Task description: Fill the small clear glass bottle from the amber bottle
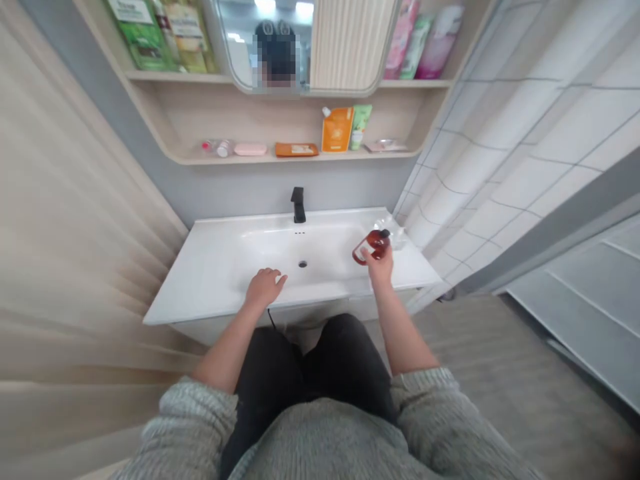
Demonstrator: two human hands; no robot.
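Observation:
My right hand (pixel 381 268) is wrapped round an amber bottle (pixel 371 245) with a black cap and a pale label. The bottle is tilted, its cap toward the upper right, above the right side of the white sink (pixel 330 291). Over the front rim, left of the drain (pixel 303 264), my left hand (pixel 265 288) holds nothing. Its thumb stands apart from the fingers, which reach over the basin. Whether it touches the rim I cannot tell. Clear plastic items (pixel 399 238) sit behind the bottle at the sink's right back corner, partly hidden by it.
A black faucet (pixel 299 205) rises at the sink's back. Above it, a shelf (pixel 190 160) bears an orange pouch (pixel 337 131), a green tube (pixel 360 127), an orange packet (pixel 296 150) and a pink case (pixel 250 149). A mirror (pixel 350 47) hangs higher, between shelves of bottles. Curtains flank both sides.

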